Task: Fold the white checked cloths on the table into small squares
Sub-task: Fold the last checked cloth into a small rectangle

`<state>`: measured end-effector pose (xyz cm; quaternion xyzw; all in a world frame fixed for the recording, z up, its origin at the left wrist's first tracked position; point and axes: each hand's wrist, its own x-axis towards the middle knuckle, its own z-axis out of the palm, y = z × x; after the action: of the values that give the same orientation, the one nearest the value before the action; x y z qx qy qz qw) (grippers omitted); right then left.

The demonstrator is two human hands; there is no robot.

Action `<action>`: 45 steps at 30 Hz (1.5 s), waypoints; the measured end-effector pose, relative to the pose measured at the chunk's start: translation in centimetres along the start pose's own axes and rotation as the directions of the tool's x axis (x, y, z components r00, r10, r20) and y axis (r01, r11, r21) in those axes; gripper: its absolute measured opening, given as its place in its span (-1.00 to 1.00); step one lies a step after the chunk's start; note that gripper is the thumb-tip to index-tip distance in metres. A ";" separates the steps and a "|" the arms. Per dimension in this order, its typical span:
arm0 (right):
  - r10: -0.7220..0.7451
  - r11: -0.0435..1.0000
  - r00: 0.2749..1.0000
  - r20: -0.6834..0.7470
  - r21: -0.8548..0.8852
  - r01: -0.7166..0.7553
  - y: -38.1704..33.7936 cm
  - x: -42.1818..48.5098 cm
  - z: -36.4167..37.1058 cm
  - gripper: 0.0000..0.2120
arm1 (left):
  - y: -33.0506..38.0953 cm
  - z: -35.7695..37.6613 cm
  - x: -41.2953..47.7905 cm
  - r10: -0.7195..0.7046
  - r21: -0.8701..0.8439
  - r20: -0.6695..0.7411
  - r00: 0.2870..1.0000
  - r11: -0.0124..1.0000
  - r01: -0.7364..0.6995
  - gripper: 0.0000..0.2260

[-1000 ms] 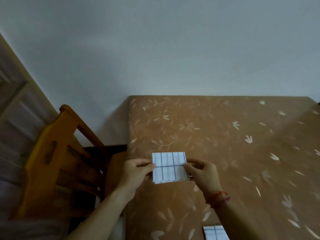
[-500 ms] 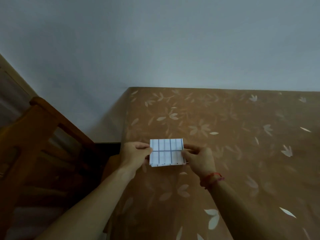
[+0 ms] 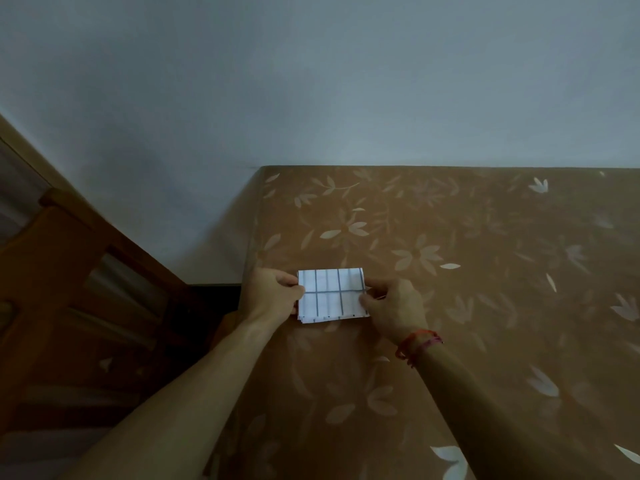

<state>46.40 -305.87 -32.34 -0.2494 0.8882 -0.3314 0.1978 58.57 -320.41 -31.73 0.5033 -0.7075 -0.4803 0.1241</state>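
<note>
A white checked cloth (image 3: pixel 331 294), folded into a small rectangle with dark grid lines, is held between both hands near the left edge of the brown flowered table (image 3: pixel 450 306). My left hand (image 3: pixel 273 294) pinches its left edge. My right hand (image 3: pixel 393 306), with a red string bracelet on the wrist, pinches its right edge. Several layers show along the cloth's lower edge. Whether the cloth touches the table or hangs just above it I cannot tell.
A wooden chair (image 3: pixel 69 306) stands left of the table, close to its left edge. A pale wall (image 3: pixel 311 81) rises directly behind the table's far edge. Bare tabletop stretches to the right and toward me.
The view has tilted up, and the second cloth at the near edge has left the frame. Both hands have kept their pinch on the folded cloth, carrying it farther out over the table.
</note>
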 end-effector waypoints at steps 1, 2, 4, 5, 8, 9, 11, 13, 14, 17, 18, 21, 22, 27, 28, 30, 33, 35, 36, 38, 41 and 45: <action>-0.006 1.000 1.000 0.002 -0.010 0.006 0.0 0.0 0.2 -0.83 | -0.2 -0.1 0.1 -0.003 0.007 -0.003 1.000 1.000 0.003 -0.80; -0.016 1.000 1.000 0.001 -0.022 0.016 0.1 0.1 0.4 -0.82 | -0.4 -0.1 0.2 -0.001 0.013 -0.008 1.000 1.000 0.001 -0.80; -0.030 0.999 1.000 0.005 -0.044 0.030 0.2 0.3 0.6 -0.82 | -0.7 -0.1 0.4 0.015 0.037 -0.020 1.000 0.999 -0.014 -0.81; -0.032 0.998 0.999 0.007 -0.048 0.032 0.2 0.3 0.7 -0.82 | -0.8 -0.1 0.4 0.032 0.056 -0.025 0.999 0.998 -0.031 -0.81; -0.038 0.998 0.999 0.007 -0.057 0.038 0.2 0.4 0.9 -0.81 | -0.8 -0.1 0.5 0.136 0.142 -0.022 0.990 0.981 -0.131 -0.84; -0.041 0.997 0.999 0.005 -0.065 0.041 0.3 0.4 1.0 -0.82 | -0.8 -0.2 0.4 0.169 0.170 -0.016 0.986 0.972 -0.164 -0.85; -0.051 0.996 0.999 -0.015 -0.075 0.050 0.4 0.3 1.0 -0.85 | -0.9 -0.4 0.3 0.225 0.206 -0.012 0.974 0.954 -0.218 -0.88; -0.095 0.993 0.994 -0.053 -0.072 0.092 0.5 0.2 1.0 -0.84 | -1.0 -0.7 0.1 0.288 0.244 -0.030 0.957 0.931 -0.273 -0.89; -0.125 0.990 0.990 -0.071 -0.068 0.120 0.5 0.1 1.1 -0.81 | -1.2 -0.7 0.1 0.340 0.277 -0.043 0.940 0.908 -0.315 -0.89; -0.252 0.964 0.959 -0.132 -0.117 0.238 0.1 -0.2 1.5 -0.80 | -1.6 -0.4 0.2 0.569 0.445 0.007 0.822 0.735 -0.512 -0.82; -0.301 0.947 0.944 -0.134 -0.160 0.279 -0.2 -0.4 1.6 -0.78 | -1.6 -0.2 0.1 0.624 0.499 0.067 0.778 0.655 -0.568 -0.77; -0.432 0.871 0.900 -0.064 -0.291 0.397 -1.1 -0.6 2.4 -0.59 | -1.7 0.9 -0.1 0.596 0.558 0.288 0.750 0.532 -0.637 -0.58; -0.467 0.829 0.884 -0.014 -0.353 0.433 -1.4 -0.7 2.8 -0.52 | -1.9 1.4 0.0 0.562 0.577 0.343 0.753 0.506 -0.641 -0.53; -0.481 0.735 0.846 0.230 -0.420 0.532 -1.7 -0.7 5.0 -0.39 | -3.9 2.6 0.1 0.503 0.600 0.408 0.762 0.482 -0.639 -0.45; -0.475 0.732 0.843 0.251 -0.418 0.538 -1.5 -0.6 5.4 -0.37 | -4.2 2.7 0.0 0.501 0.610 0.413 0.760 0.467 -0.640 -0.46; -0.476 0.723 0.835 0.275 -0.418 0.550 -0.9 -0.3 5.8 -0.34 | -4.6 2.6 0.0 0.507 0.638 0.420 0.753 0.425 -0.642 -0.47; -0.457 0.713 0.837 0.301 -0.439 0.547 0.0 -0.2 6.2 -0.41 | -4.5 2.2 -0.2 0.523 0.661 0.432 0.735 0.371 -0.652 -0.38; -0.463 0.701 0.836 0.293 -0.456 0.548 0.3 -0.1 6.4 -0.46 | -4.7 2.0 -0.1 0.521 0.661 0.445 0.728 0.357 -0.660 -0.35; -0.462 0.698 0.836 0.295 -0.461 0.548 0.3 -0.1 6.4 -0.45 | -4.9 2.0 0.0 0.523 0.660 0.446 0.727 0.356 -0.661 -0.36; -0.439 0.690 0.845 0.305 -0.487 0.535 0.3 -0.1 6.0 -0.38 | -4.9 1.9 0.1 0.534 0.667 0.443 0.720 0.340 -0.663 -0.40; -0.376 0.687 0.873 0.311 -0.538 0.488 0.8 -0.1 4.4 -0.32 | -4.6 1.8 0.0 0.538 0.671 0.448 0.714 0.325 -0.667 -0.40; -0.319 0.664 0.890 0.324 -0.593 0.455 1.1 -0.2 3.2 -0.32 | -4.2 1.6 -0.2 0.522 0.664 0.451 0.724 0.346 -0.663 -0.33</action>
<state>47.90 -306.57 -35.31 -0.5169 0.8493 -0.0080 0.1073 60.14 -319.46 -35.87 0.1708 -0.9825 -0.0745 -0.0032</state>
